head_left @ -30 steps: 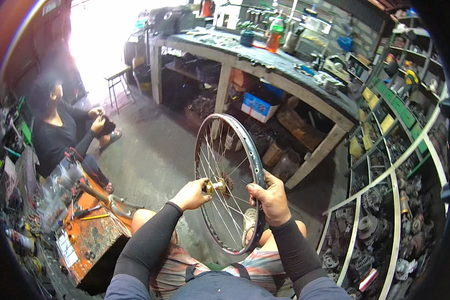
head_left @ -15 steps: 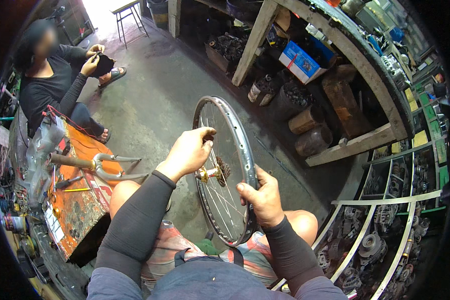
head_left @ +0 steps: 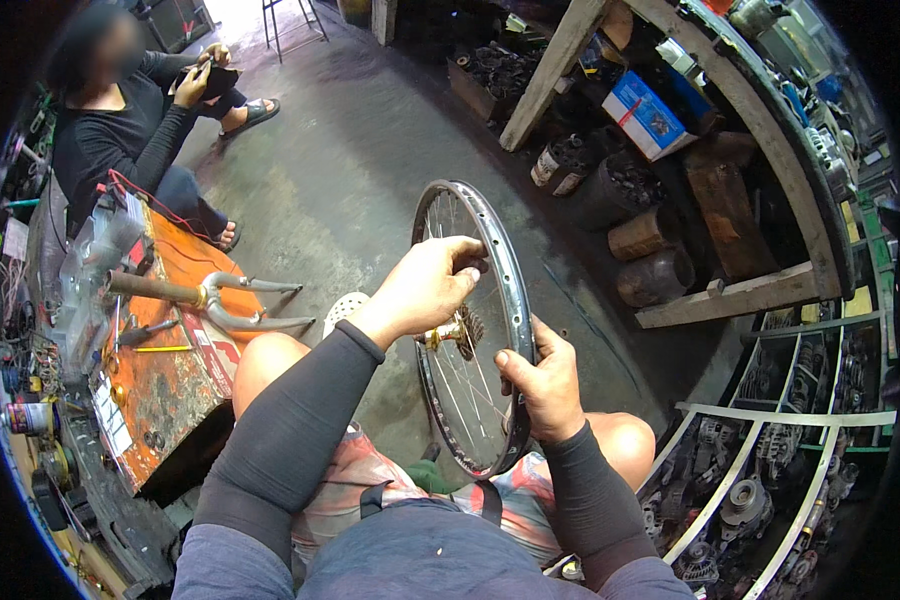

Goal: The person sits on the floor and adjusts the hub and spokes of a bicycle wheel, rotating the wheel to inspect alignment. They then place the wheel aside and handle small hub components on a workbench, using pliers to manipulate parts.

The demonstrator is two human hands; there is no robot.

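Note:
A bicycle wheel stands upright and slightly tilted between my knees, with a black rim and only some spokes in place. At its middle are a gold hub and a dark sprocket cassette. My right hand is closed around the rim's near right side, thumb on the inner face. My left hand reaches into the wheel above the hub, fingers curled together by the rim's inner side. Whatever lies between those fingertips is too small to make out.
At left, a fork lies on an orange worktop with a screwdriver and a yellow pencil. Beyond it sits a person holding something dark. A wooden bench with cans and a blue box, and racks of metal parts, stand right.
My left hand has moved right and slightly up, from the spokes to the rim's inner side. The wheel sits a little further right in view; my right hand keeps its hold.

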